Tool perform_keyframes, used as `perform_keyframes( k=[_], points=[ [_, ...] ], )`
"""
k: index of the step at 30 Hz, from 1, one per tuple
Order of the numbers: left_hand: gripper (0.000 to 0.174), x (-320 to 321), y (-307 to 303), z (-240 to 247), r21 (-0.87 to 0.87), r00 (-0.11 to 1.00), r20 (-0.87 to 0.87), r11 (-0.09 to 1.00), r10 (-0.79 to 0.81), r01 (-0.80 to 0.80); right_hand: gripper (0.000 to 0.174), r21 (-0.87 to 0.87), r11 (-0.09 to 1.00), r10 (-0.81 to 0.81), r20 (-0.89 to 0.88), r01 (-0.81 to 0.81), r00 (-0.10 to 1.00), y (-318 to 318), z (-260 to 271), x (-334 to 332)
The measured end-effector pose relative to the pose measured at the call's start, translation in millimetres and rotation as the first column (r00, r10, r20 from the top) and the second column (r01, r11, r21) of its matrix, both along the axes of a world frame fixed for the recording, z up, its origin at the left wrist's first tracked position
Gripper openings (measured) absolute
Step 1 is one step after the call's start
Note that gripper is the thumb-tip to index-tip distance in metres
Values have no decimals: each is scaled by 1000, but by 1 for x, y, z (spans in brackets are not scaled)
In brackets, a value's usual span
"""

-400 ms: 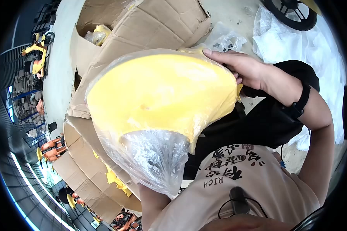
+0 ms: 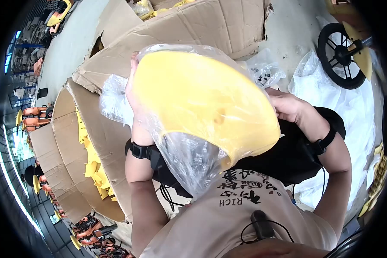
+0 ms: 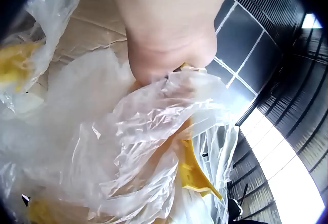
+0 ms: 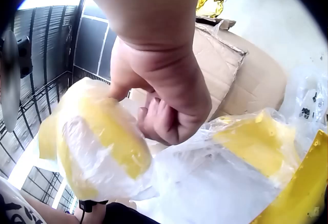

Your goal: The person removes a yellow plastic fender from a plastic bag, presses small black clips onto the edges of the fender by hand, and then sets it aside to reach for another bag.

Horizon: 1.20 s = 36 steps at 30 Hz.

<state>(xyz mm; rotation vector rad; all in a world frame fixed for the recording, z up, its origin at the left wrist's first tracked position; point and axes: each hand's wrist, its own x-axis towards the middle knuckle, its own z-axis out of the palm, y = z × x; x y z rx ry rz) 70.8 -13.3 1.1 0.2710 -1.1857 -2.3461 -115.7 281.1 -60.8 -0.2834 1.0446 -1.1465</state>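
A broad, curved yellow plastic shell (image 2: 206, 94), wrapped in a clear plastic bag (image 2: 185, 161), is held up in front of the torso. My left hand (image 2: 131, 88) grips its left edge, with most fingers hidden behind the shell. In the left wrist view, crinkled film covers the fingers of that hand (image 3: 171, 55). At the opposite edge my right hand (image 2: 288, 106) grips the shell through the film. The right wrist view shows its thumb against the wrapped yellow part and the other fingers curled (image 4: 166, 116). The loose end of the bag hangs toward the shirt.
Large open cardboard boxes (image 2: 51, 155) stand at the left and ahead, with yellow parts (image 2: 92, 165) inside. White wrapping sheets (image 2: 327, 142) cover the floor at right, beside a black spoked wheel (image 2: 340, 56). Orange vehicles (image 2: 34, 117) line the far left.
The wrapped shell has shifted right and turned, its right side dropping. My left hand, hidden behind it before, now shows at its left edge. The right hand sits lower along the right edge.
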Motion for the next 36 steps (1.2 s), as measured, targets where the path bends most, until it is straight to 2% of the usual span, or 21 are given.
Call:
perform_keyframes(
  k=[3,5,6,8,9,11,13,14,15,18,20,21,22,23,24,25,26,28,33,35,36],
  points=[
    [45,-5,-3,-12,142,997,-81,990,14,-2,33,-171,985,-13,121,34,993,-1,10,3],
    [46,-5,-3,-20,221,996,-72,975,44,-27,33,-216,967,-142,-30,132,989,-2,36,3],
    [46,-5,-3,-23,246,994,-110,969,-7,34,33,-206,974,-107,-57,93,993,-3,49,3],
    [46,-5,-8,-48,274,984,-179,959,-26,75,35,-358,933,-175,-343,44,923,-5,71,5],
    [45,-5,-12,-84,382,985,-173,921,-16,82,35,-348,938,-145,-368,9,918,-3,77,4],
    [43,-7,-3,-96,491,980,-197,867,12,88,36,-389,904,-149,-677,-178,721,1,88,-2],
    [40,-4,17,-70,339,992,114,937,46,-82,38,-398,911,-235,-717,-110,656,7,90,-3],
    [38,-3,14,-82,482,992,122,874,-7,-53,40,-459,888,-343,-651,9,677,8,88,-1],
    [37,-1,20,-89,492,957,290,853,26,-172,42,-512,850,-450,-578,127,681,9,87,-1],
    [37,-2,47,-63,393,899,413,862,146,-321,39,-579,731,-599,-292,360,746,23,78,-21],
    [29,-6,55,-37,-76,843,355,911,404,-404,40,-595,680,-668,-261,429,697,17,90,-20],
    [29,-6,56,-28,-53,851,337,911,402,-409,40,-597,689,-662,-288,411,692,20,88,-26],
    [27,-3,56,-21,-235,891,211,906,402,-353,42,-596,662,-687,-240,454,686,26,79,-33],
    [28,1,56,-12,-417,921,85,853,380,-313,45,-595,633,-710,-189,496,679,30,76,-38],
    [23,6,59,1,-367,975,10,908,222,-203,49,-590,638,-702,-181,495,689,27,79,-35],
    [23,5,61,7,-359,974,3,909,226,-210,49,-590,644,-698,-192,487,690,25,80,-34],
    [28,2,64,13,-171,997,21,982,79,-74,49,-600,666,-671,-222,444,707,24,80,-32],
    [41,5,59,15,155,972,10,961,-234,229,49,-616,692,-643,-292,375,708,16,83,-25],
    [44,9,45,-7,303,918,-110,867,-381,396,49,-593,698,-649,-289,401,703,19,79,-21],
    [41,9,48,1,318,946,110,912,-307,259,49,-591,682,-674,-279,432,684,19,80,-22],
    [41,9,43,0,320,945,109,911,-309,261,49,-609,673,-676,-277,419,683,20,80,-24]
  ],
)
